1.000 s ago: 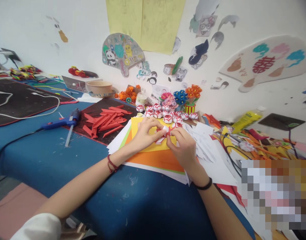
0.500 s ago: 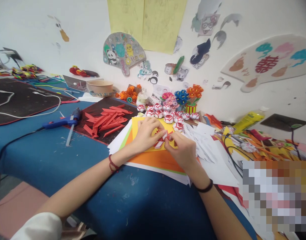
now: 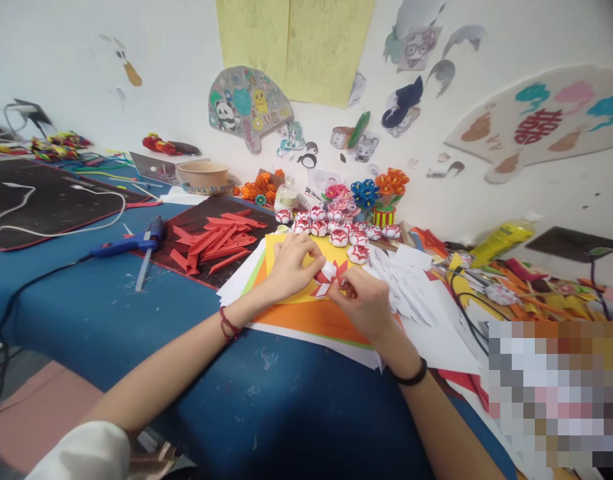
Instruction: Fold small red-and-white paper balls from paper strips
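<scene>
A red and white folded paper flower [image 3: 329, 274] with pointed petals lies over the yellow sheet [image 3: 273, 252], between my two hands. My left hand [image 3: 297, 268] has its fingers closed in a pinch at the flower's left edge. On the right side, my right hand [image 3: 362, 297] pinches a petal between thumb and index finger. Finished-looking red and white paper flowers [image 3: 339, 237] sit in a cluster just behind. Beneath the yellow sheet is an orange sheet [image 3: 306, 323] on a stack of paper.
Left of the stack, folded red paper strips [image 3: 211, 240] are piled on a dark mat [image 3: 179, 217]. A blue glue gun [image 3: 126, 245] rests nearby with its cord trailing left. White paper scraps [image 3: 401, 287] and a yellow bottle [image 3: 503, 240] lie to the right.
My fingers have moved slightly apart, and more of the paper flower's petals show between them. Both hands stay at the flower.
</scene>
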Motion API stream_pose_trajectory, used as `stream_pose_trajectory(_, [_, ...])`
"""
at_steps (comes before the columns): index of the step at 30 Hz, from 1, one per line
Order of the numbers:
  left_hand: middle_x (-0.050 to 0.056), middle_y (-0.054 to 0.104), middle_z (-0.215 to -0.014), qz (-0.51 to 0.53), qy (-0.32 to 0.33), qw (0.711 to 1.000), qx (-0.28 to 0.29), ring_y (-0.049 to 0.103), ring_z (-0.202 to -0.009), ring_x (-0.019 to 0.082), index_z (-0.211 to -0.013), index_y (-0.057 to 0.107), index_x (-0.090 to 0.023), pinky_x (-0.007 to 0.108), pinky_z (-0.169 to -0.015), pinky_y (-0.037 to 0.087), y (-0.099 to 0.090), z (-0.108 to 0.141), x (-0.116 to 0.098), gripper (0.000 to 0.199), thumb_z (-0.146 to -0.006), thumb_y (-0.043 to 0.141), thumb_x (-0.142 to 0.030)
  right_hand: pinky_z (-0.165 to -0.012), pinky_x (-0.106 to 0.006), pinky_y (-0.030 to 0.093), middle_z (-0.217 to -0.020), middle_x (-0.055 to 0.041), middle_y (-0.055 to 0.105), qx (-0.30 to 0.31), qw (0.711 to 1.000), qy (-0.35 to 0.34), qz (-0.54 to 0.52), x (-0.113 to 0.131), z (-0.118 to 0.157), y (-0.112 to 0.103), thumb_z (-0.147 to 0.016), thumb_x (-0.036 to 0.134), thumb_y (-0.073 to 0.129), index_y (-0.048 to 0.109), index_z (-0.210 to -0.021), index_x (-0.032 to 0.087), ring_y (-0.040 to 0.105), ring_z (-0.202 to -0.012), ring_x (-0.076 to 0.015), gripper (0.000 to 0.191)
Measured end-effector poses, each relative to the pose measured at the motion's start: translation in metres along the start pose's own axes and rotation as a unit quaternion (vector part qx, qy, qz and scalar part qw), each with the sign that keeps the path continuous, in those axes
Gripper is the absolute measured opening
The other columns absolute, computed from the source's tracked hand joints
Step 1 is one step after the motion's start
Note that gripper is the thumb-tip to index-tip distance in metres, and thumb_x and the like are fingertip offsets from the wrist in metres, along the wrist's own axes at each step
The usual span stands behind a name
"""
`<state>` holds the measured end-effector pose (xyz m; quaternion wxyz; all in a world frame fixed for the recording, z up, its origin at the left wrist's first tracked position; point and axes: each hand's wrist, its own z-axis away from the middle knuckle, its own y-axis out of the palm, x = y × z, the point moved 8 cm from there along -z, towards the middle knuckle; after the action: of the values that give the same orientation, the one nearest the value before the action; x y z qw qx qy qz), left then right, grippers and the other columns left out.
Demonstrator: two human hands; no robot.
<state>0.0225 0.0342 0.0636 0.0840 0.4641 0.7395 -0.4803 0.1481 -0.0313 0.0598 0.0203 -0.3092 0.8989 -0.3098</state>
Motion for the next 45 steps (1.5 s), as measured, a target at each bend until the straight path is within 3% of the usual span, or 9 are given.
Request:
stream_pose_trajectory(12, [0.001, 0.063, -0.083, -0.01, -0.045, 0.999, 0.026, 0.048, -0.09, 0.022, -0.062, 0.055, -0.018, 0.039, -0.083, 0.035, 0.006, 0.0, 0.007, 0.017, -0.079, 0.059, -0.021, -0.05, -0.024, 0.03, -0.057, 0.0052, 0.04, 0.03, 1.0, 0.002, -0.004, 0.003, 0.001, 0.005, -0.082, 0.013, 0.052, 0.042, -0.064, 0.021, 0.039, -0.05, -0.0096, 0.022])
stream_pose_trajectory(17, [0.001, 0.063, -0.078, 0.006, -0.067, 0.998, -0.006, 0.052, -0.084, 0.019, -0.062, 0.055, -0.017, 0.033, -0.079, 0.037, 0.001, -0.002, 0.017, 0.021, -0.08, 0.062, -0.025, -0.052, -0.024, 0.032, -0.058, 0.0049, 0.043, 0.029, 0.999, 0.03, -0.017, -0.003, 0.0, 0.003, -0.084, 0.016, 0.053, 0.044, -0.065, 0.02, 0.041, -0.05, -0.0091, 0.022])
stream_pose_trajectory(21, [0.0, 0.06, -0.076, 0.007, -0.012, 0.997, -0.077, 0.051, -0.077, 0.015, -0.066, 0.054, -0.017, 0.031, -0.076, 0.036, -0.014, -0.003, 0.012, 0.02, -0.084, 0.062, -0.022, -0.053, -0.024, 0.034, -0.058, 0.0044, 0.044, 0.0, 0.997, 0.075, -0.017, -0.013, -0.002, -0.004, -0.085, 0.017, 0.055, 0.045, -0.063, 0.019, 0.043, -0.051, -0.0092, 0.025])
stream_pose_trajectory(24, [0.001, 0.058, -0.078, 0.047, 0.042, 0.996, -0.068, 0.05, -0.076, 0.014, -0.071, 0.056, -0.017, 0.028, -0.071, 0.037, -0.017, -0.003, -0.001, 0.02, -0.088, 0.059, -0.025, -0.053, -0.024, 0.036, -0.058, 0.0037, 0.047, -0.024, 0.991, 0.126, -0.046, -0.023, -0.005, -0.01, -0.087, 0.021, 0.056, 0.046, -0.061, 0.019, 0.043, -0.05, -0.0092, 0.027])
stream_pose_trajectory(31, [0.004, 0.063, -0.095, 0.023, 0.16, 0.986, 0.043, 0.055, -0.093, 0.018, -0.094, 0.063, -0.019, 0.032, -0.087, 0.037, -0.007, 0.004, -0.025, 0.013, -0.091, 0.059, -0.032, -0.051, -0.027, 0.042, -0.058, 0.0, 0.059, -0.014, 0.95, 0.275, -0.149, -0.055, 0.005, -0.004, -0.085, 0.037, 0.061, 0.064, -0.069, 0.018, 0.053, -0.049, -0.0135, 0.025])
stream_pose_trajectory(35, [0.002, 0.066, -0.095, -0.024, 0.159, 0.986, 0.039, 0.054, -0.092, 0.018, -0.099, 0.062, -0.02, 0.033, -0.085, 0.034, -0.004, 0.005, -0.019, 0.019, -0.091, 0.061, -0.037, -0.051, -0.027, 0.045, -0.055, -0.0007, 0.059, 0.005, 0.904, 0.353, -0.241, -0.068, 0.012, 0.007, -0.08, 0.045, 0.066, 0.066, -0.072, 0.016, 0.057, -0.05, -0.0154, 0.031])
stream_pose_trajectory(38, [0.001, 0.068, -0.091, -0.044, 0.16, 0.986, 0.022, 0.052, -0.089, 0.018, -0.095, 0.063, -0.02, 0.033, -0.082, 0.032, -0.004, 0.005, -0.018, 0.019, -0.092, 0.059, -0.039, -0.052, -0.027, 0.046, -0.059, -0.0018, 0.062, 0.052, 0.886, 0.368, -0.278, -0.067, 0.012, 0.016, -0.08, 0.049, 0.064, 0.066, -0.071, 0.015, 0.058, -0.051, -0.0155, 0.035])
stream_pose_trajectory(41, [0.001, 0.07, -0.09, -0.069, 0.172, 0.983, 0.01, 0.051, -0.087, 0.017, -0.093, 0.063, -0.02, 0.034, -0.081, 0.03, -0.005, 0.006, -0.019, 0.019, -0.094, 0.057, -0.038, -0.054, -0.028, 0.045, -0.059, -0.001, 0.061, 0.07, 0.914, 0.344, -0.205, -0.065, 0.009, 0.013, -0.082, 0.047, 0.063, 0.068, -0.076, 0.016, 0.057, -0.051, -0.0152, 0.032])
stream_pose_trajectory(45, [0.001, 0.069, -0.09, -0.095, 0.196, 0.976, -0.002, 0.051, -0.088, 0.017, -0.092, 0.063, -0.02, 0.034, -0.08, 0.029, -0.005, 0.009, -0.022, 0.021, -0.095, 0.055, -0.039, -0.06, -0.03, 0.046, -0.083, -0.0044, 0.067, -0.02, 0.975, 0.219, -0.019, -0.051, -0.002, -0.012, -0.081, 0.04, 0.069, 0.067, -0.098, 0.018, 0.055, -0.058, -0.0146, 0.028])
